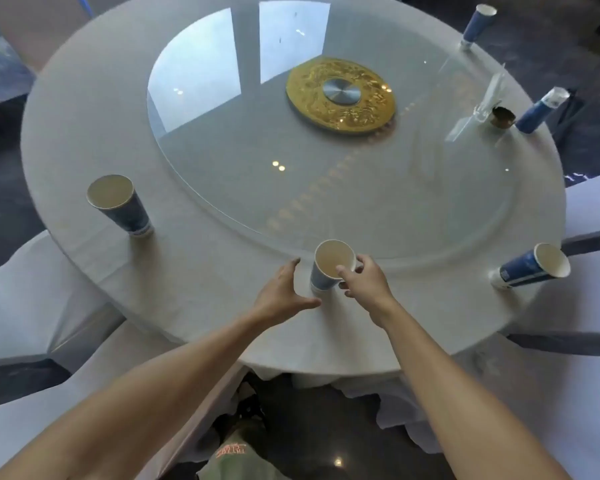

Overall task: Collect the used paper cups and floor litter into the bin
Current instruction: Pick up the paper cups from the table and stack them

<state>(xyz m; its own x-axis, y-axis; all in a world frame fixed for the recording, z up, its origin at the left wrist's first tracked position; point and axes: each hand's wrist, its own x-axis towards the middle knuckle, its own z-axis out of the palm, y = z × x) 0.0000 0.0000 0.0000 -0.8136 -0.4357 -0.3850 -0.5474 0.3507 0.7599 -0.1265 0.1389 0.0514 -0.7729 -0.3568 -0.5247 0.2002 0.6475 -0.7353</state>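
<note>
Right now my right hand (364,284) grasps the nearest paper cup (329,268) by its rim and upper wall, thumb on the near side and fingers round the far side, while my left hand (281,294) lies spread and released on the cloth just beside it, not touching. That cup stands upright, mouth up, at the near edge of the round table (187,282), just outside the glass turntable (326,168). Bare cloth runs left to another upright cup (122,206) and right to a third (530,266) near the right edge.
</note>
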